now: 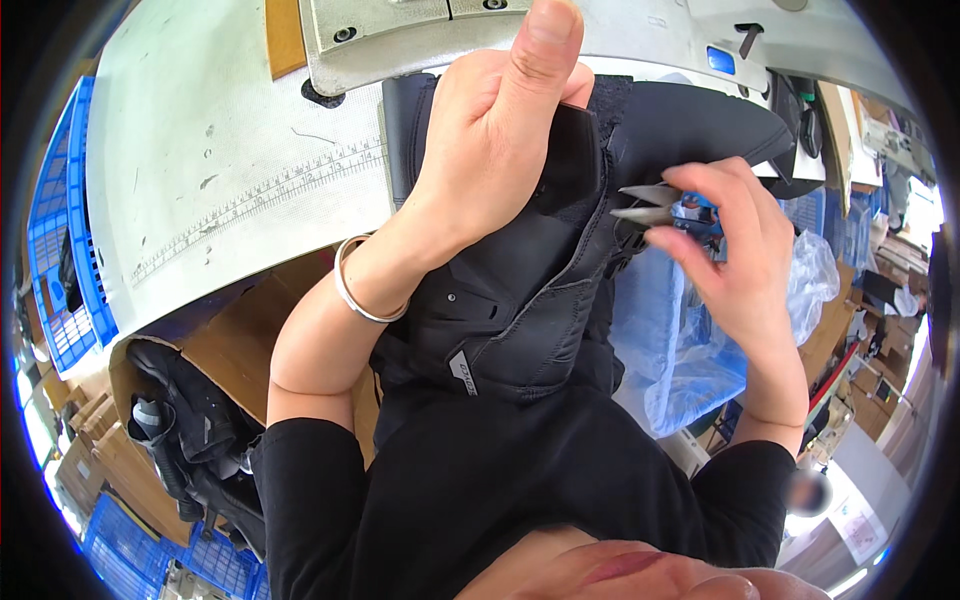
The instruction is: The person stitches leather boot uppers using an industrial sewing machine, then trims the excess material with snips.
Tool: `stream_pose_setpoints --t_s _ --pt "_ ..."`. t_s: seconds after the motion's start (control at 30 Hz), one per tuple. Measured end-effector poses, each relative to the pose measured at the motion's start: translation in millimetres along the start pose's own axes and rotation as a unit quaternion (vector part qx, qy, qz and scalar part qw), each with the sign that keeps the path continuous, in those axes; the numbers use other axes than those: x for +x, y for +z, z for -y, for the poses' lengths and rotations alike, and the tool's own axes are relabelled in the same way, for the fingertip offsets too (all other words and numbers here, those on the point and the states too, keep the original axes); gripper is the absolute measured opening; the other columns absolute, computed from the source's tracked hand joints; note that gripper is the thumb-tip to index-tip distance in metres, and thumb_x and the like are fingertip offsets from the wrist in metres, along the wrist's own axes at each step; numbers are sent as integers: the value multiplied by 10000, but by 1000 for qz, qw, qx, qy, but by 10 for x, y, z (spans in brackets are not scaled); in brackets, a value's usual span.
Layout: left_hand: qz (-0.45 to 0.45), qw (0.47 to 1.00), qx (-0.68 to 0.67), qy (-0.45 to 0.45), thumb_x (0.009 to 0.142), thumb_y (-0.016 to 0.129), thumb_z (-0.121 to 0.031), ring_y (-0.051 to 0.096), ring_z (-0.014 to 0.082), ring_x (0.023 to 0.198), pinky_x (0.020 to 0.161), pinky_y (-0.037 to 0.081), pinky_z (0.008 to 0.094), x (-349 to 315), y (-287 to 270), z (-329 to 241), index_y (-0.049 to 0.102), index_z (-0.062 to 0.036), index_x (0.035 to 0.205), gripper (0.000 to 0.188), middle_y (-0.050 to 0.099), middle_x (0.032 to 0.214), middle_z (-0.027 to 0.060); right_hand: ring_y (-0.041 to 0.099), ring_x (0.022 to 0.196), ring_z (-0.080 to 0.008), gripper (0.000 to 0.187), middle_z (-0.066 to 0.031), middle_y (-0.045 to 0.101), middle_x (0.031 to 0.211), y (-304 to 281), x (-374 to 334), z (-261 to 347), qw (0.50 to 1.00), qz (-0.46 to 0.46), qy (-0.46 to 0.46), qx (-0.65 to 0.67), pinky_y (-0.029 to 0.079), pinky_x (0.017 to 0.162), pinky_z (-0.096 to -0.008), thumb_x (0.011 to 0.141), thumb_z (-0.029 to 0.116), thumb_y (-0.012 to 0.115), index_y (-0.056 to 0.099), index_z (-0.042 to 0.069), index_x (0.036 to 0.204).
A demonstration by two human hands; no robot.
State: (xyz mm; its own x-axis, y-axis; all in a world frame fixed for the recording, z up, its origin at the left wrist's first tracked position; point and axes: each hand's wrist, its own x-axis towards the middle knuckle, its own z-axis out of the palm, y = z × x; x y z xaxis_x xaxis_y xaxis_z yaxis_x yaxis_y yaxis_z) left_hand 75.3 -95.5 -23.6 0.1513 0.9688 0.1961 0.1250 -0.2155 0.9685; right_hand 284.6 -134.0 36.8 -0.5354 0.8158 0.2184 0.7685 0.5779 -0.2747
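Observation:
A black padded sewn piece point(540, 320), bag-like with stitched panels and a small grey-white label, lies over the table's front edge and against my body. My left hand point(490, 140) is closed on its upper part, thumb pointing up and the other fingers mostly hidden behind the hand. A metal bangle point(350, 285) circles my left wrist. In my right hand point(735, 225) are small thread snips point(690, 215) with blue handles. Their blades are parted and point left, close to the seam along the piece's right side. A smooth black flap point(690, 130) spreads to the right above them.
The white table point(250, 160) bears a printed ruler scale. A sewing machine's pale body point(400, 45) stands at the far side. Below left, a cardboard box point(240, 330) holds black goods. Blue crates point(65, 240) stand left; clear plastic wrap point(680, 350) hangs below my right hand.

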Motion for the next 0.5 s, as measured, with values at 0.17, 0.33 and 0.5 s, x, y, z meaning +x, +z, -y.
stream_pose_setpoints --t_s 0.17,0.33,0.5 --pt "11 1000 -11 8 989 78 -646 317 61 490 492 224 220 -11 -23 47 412 -34 520 840 365 489 -32 579 617 -193 381 -22 593 803 3 -28 -13 994 -35 -40 -93 446 539 -301 642 199 810 672 116 987" --pt "27 991 -127 -40 1038 161 -539 323 87 530 516 257 250 -2 -7 27 411 -34 537 754 362 542 -24 558 572 -169 358 4 584 770 -9 -11 -20 990 -36 -74 -117 431 512 -291 633 189 811 683 123 960" --pt "30 991 -119 -43 1034 166 -550 321 86 529 512 252 251 -17 -27 -2 407 -35 538 755 358 537 -27 543 557 -156 312 16 570 740 9 20 -2 986 -35 -98 -132 410 498 -282 624 187 812 683 127 902"
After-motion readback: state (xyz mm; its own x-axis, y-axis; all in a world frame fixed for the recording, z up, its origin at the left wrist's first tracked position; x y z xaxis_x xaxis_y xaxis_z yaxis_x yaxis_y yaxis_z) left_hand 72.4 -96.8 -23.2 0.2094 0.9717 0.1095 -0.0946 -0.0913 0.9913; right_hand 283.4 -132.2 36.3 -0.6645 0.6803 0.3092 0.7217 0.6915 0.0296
